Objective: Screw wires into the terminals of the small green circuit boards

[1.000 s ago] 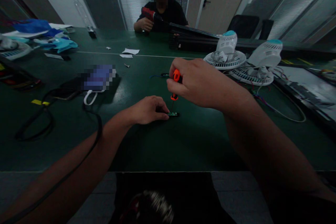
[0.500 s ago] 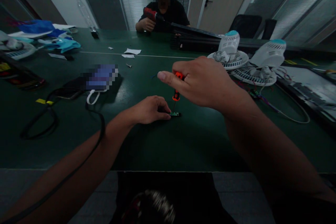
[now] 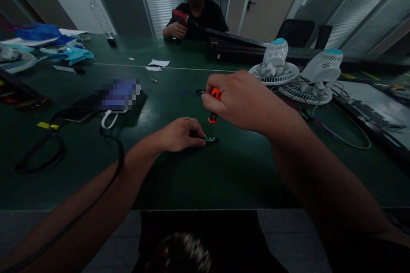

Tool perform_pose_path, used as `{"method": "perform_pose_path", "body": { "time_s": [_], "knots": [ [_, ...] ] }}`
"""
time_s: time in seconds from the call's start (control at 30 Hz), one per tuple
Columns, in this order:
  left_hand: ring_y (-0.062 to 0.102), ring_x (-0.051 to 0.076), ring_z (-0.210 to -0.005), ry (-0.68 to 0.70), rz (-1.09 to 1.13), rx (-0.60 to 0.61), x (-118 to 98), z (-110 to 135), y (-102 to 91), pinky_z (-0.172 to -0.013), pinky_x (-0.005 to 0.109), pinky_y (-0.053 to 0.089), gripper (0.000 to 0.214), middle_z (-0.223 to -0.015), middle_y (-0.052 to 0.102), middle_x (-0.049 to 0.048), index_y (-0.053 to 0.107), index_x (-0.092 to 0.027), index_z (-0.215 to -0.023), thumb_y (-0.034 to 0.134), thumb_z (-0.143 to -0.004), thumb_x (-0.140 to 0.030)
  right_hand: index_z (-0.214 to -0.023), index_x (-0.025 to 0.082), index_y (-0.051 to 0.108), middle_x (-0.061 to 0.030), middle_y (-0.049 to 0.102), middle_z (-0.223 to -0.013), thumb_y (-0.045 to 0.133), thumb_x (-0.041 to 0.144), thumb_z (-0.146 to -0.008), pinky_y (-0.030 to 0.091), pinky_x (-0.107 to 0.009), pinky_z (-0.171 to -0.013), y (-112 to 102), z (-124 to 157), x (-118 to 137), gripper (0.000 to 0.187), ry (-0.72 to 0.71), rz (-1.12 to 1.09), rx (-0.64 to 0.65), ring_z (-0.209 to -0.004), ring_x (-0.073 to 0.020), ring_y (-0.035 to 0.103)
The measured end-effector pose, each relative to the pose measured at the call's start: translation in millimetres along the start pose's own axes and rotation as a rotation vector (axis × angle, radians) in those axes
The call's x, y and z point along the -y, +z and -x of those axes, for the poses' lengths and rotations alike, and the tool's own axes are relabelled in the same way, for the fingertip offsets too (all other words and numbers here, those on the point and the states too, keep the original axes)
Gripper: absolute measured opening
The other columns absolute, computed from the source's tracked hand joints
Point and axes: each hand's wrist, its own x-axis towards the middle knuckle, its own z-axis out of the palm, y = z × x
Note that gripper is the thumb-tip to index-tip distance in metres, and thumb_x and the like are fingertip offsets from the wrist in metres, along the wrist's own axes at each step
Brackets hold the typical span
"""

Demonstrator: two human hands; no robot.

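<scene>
A small green circuit board with a dark end lies on the green table. My left hand pinches its left end between thumb and fingers, resting low at the tabletop. Above it, my right hand is wrapped round the handle of an orange and black screwdriver. The screwdriver stands nearly upright, its thin shaft pointing down at the board. Whether the tip touches a screw is too small to tell. Behind my right fingers lies a small dark piece with a blue wire.
Two white fan parts stand at the right, near wires and a flat panel. A phone and a black cable lie left. Opposite, a person holds a red drill. Paper scraps lie farther back.
My right thumb, stretched out before, has curled in against the screwdriver handle. The left hand keeps its hold on the circuit board. The whole view has shifted slightly.
</scene>
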Motion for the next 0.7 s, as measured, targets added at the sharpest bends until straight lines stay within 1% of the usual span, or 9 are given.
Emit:
{"method": "perform_pose_path", "body": {
  "time_s": [0.23,0.4,0.57,0.7],
  "knots": [
    [0.064,0.015,-0.08,-0.004,-0.012,0.003,-3.6,0.4,-1.0,-0.071,0.027,0.047,0.022,-0.095,0.07,0.0028,0.079,-0.018,-0.098,0.073,-0.082,-0.033,-0.107,0.014,0.074,-0.0123,0.077,-0.098,0.048,0.029,-0.096,0.039,-0.034,-0.074,-1.1,0.3,0.1,0.032,-0.013,-0.046,0.002,-0.086,-0.0231,0.067],
    [0.064,0.015,-0.081,0.008,-0.015,-0.005,-2.4,-0.1,-0.3,-0.072,0.026,0.047,0.021,-0.095,0.069,0.0025,0.079,-0.017,-0.097,0.073,-0.082,-0.031,-0.104,0.014,0.074,-0.0118,0.076,-0.098,0.049,0.028,-0.095,0.04,-0.035,-0.075,-1.3,0.2,-0.8,0.029,-0.027,-0.07,0.013,-0.087,-0.0245,0.067],
    [0.064,0.015,-0.081,-0.005,-0.008,0.0,-0.7,-0.8,0.5,-0.071,0.026,0.047,0.022,-0.095,0.069,0.0027,0.079,-0.017,-0.098,0.073,-0.083,-0.031,-0.106,0.012,0.071,-0.0132,0.076,-0.104,0.049,0.027,-0.095,0.043,-0.036,-0.079,-0.2,0.3,-1.9,0.028,-0.045,-0.076,0.018,-0.092,-0.0251,0.067],
    [0.064,0.015,-0.082,0.008,-0.004,-0.002,-2.1,-0.4,-0.1,-0.072,0.026,0.047,0.022,-0.094,0.069,0.0031,0.079,-0.016,-0.098,0.073,-0.082,-0.031,-0.111,0.011,0.068,-0.0131,0.074,-0.107,0.051,0.026,-0.096,0.043,-0.035,-0.081,-0.5,1.0,-1.2,0.028,-0.034,-0.069,0.015,-0.095,-0.025,0.066]
  ]
}}
